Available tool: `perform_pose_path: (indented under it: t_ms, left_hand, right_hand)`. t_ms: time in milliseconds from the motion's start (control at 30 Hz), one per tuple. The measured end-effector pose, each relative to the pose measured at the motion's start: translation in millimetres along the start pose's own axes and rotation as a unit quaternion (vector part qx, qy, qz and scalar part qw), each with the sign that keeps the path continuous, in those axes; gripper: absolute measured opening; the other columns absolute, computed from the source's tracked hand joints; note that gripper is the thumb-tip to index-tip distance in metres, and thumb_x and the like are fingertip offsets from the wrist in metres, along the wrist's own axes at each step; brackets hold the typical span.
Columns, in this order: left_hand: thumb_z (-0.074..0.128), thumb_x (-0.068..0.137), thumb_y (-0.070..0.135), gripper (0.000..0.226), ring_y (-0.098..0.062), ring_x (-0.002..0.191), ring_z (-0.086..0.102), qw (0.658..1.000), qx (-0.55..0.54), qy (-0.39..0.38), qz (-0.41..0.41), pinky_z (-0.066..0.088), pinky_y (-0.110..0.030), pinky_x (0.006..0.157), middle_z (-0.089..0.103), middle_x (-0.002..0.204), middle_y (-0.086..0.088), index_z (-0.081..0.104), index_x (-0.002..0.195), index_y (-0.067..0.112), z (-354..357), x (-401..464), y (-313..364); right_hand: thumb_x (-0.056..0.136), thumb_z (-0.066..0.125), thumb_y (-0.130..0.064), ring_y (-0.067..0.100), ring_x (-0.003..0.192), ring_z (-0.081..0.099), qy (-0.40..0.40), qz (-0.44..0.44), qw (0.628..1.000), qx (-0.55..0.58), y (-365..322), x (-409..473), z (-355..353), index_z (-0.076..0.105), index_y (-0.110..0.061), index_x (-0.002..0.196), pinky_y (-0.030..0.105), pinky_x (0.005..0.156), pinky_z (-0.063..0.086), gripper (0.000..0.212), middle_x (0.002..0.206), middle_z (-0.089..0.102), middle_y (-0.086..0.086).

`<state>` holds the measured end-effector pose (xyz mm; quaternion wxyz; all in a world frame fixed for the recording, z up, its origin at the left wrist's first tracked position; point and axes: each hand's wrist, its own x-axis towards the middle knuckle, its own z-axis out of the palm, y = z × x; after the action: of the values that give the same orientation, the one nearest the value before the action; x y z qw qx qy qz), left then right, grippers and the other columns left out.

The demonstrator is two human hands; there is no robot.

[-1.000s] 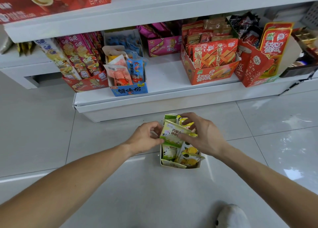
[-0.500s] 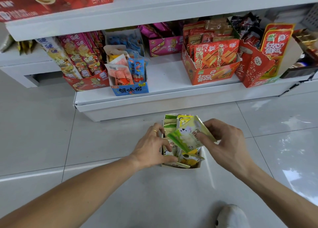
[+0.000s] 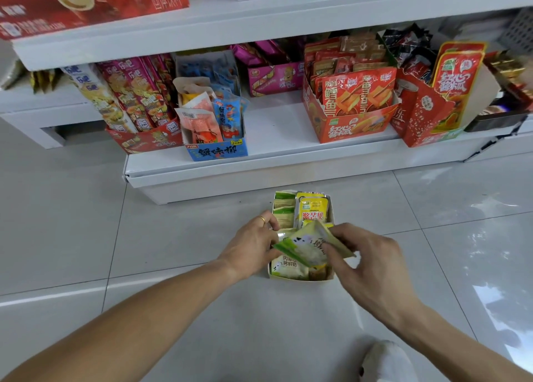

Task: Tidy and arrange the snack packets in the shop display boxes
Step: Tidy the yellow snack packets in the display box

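A small white display box [image 3: 300, 277] stands on the floor tiles in front of the bottom shelf. It holds green packets on the left and yellow packets [image 3: 313, 210] on the right. My right hand [image 3: 366, 257] pinches a green-and-white snack packet [image 3: 308, 246], tilted, just above the near end of the box. My left hand [image 3: 251, 246], with a ring on it, rests against the left side of the box, fingers reaching in among the packets. Whether it grips a packet is hidden.
The bottom shelf [image 3: 277, 130] behind carries a blue box of crab-stick packets [image 3: 216, 147], a red box of long snack sticks [image 3: 144, 139], a pink box [image 3: 274, 78] and red-orange boxes [image 3: 354, 122]. My white shoe [image 3: 383, 361] is at the lower right.
My right hand lifted the green-and-white packet out of the box and brought it down towards the near end. My left hand moved against the box's left side.
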<state>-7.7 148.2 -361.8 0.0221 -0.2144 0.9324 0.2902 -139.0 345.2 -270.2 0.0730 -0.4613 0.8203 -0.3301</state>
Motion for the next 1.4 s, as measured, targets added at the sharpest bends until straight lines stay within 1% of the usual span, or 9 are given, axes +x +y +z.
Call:
perform_pose_path:
  t_ms: [267, 367, 433, 533, 633, 833, 1100, 1300, 1400]
  left_hand:
    - [0.077, 0.087, 0.024, 0.01, -0.009, 0.086, 0.058, 0.998, -0.048, -0.035, 0.002, 0.052, -0.03, 0.089, 0.047, 0.112, 0.006, 0.077, 0.088, 0.014, -4.5, 6.9, -5.6]
    - [0.077, 0.087, 0.024, 0.007, -0.011, 0.088, 0.061, 0.997, -0.068, -0.044, 0.01, 0.052, -0.027, 0.088, 0.045, 0.111, 0.008, 0.078, 0.087, 0.017, -6.4, 5.9, -8.7]
    - [0.074, 0.089, 0.027, 0.006, -0.005, 0.086, 0.059, 0.997, -0.07, -0.04, 0.017, 0.05, -0.022, 0.086, 0.044, 0.111, 0.009, 0.077, 0.09, 0.021, -5.6, 6.0, -10.4]
    - [0.067, 0.092, 0.03, 0.01, -0.002, 0.078, 0.057, 0.997, -0.063, -0.031, 0.013, 0.048, -0.019, 0.085, 0.043, 0.11, 0.013, 0.074, 0.098, 0.027, -5.2, 5.2, -10.3]
    - [0.065, 0.083, 0.04, 0.023, -0.011, 0.084, 0.062, 0.997, -0.05, -0.057, 0.004, 0.053, -0.029, 0.085, 0.038, 0.113, 0.018, 0.07, 0.106, 0.036, -10.6, 1.0, -7.4]
    - [0.067, 0.086, 0.057, 0.039, -0.002, 0.09, 0.052, 0.999, -0.031, -0.017, 0.005, 0.049, -0.025, 0.084, 0.047, 0.115, 0.016, 0.064, 0.118, 0.035, -12.5, 1.0, -2.5]
    - [0.068, 0.092, 0.021, 0.03, -0.012, 0.103, 0.06, 0.999, 0.024, 0.012, -0.025, 0.047, -0.024, 0.087, 0.058, 0.109, 0.009, 0.07, 0.121, 0.027, -0.8, 15.6, 3.0]
    - [0.07, 0.09, 0.02, 0.017, -0.01, 0.095, 0.059, 0.999, 0.01, 0.005, -0.033, 0.052, -0.03, 0.085, 0.056, 0.105, 0.011, 0.072, 0.103, 0.031, -3.8, 12.9, -0.7]
    - [0.073, 0.087, 0.029, 0.036, -0.008, 0.083, 0.056, 0.999, -0.011, 0.032, -0.033, 0.05, -0.024, 0.079, 0.041, 0.117, 0.011, 0.059, 0.12, 0.033, -3.2, 6.7, 2.0]
  right_hand:
    - [0.056, 0.084, -0.01, 0.022, 0.046, 0.057, -0.172, -0.126, 0.947, -0.241, 22.7, 9.9, 67.2, 0.064, -0.028, 0.072, 0.023, 0.038, 0.033, 0.032, 0.057, 0.06, -0.007]
    - [0.079, 0.068, -0.012, 0.026, 0.072, 0.07, -0.236, -0.181, 0.918, -0.264, 16.1, 10.3, 85.5, 0.069, -0.024, 0.106, 0.028, 0.054, 0.031, 0.029, 0.081, 0.071, -0.002]
    - [0.086, 0.061, -0.011, 0.03, 0.082, 0.071, -0.268, -0.178, 0.908, -0.267, 18.7, 13.1, 93.4, 0.066, -0.02, 0.106, 0.031, 0.058, 0.032, 0.022, 0.09, 0.073, 0.001]
    - [0.074, 0.077, -0.026, 0.023, 0.061, 0.069, -0.231, -0.182, 0.924, -0.244, 29.0, 10.9, 92.0, 0.066, -0.025, 0.083, 0.027, 0.046, 0.038, 0.015, 0.071, 0.07, -0.004]
    - [0.078, 0.073, -0.048, 0.014, 0.067, 0.066, -0.116, -0.155, 0.971, -0.141, 38.1, 3.5, 69.9, 0.069, -0.029, 0.088, 0.027, 0.051, 0.049, 0.021, 0.076, 0.069, -0.01]
    - [0.085, 0.075, -0.031, 0.0, 0.066, 0.061, 0.007, 0.111, 0.994, -0.015, 68.0, 12.7, 32.5, 0.066, -0.031, 0.093, 0.019, 0.06, 0.048, 0.012, 0.084, 0.064, -0.016]
    - [0.094, 0.064, -0.021, 0.015, 0.086, 0.066, -0.195, 0.046, 0.98, -0.015, 78.4, 52.7, 47.0, 0.065, -0.025, 0.129, 0.024, 0.074, 0.048, 0.036, 0.115, 0.068, -0.002]
    - [0.088, 0.069, -0.012, 0.005, 0.078, 0.055, -0.211, 0.007, 0.976, -0.053, 85.5, 64.4, 38.9, 0.076, -0.023, 0.115, 0.007, 0.068, 0.037, 0.03, 0.104, 0.074, -0.002]
    - [0.086, 0.07, -0.015, 0.004, 0.071, 0.059, -0.181, 0.012, 0.983, -0.033, 84.8, 57.2, 38.8, 0.071, -0.024, 0.121, 0.02, 0.071, 0.052, 0.036, 0.104, 0.067, -0.005]
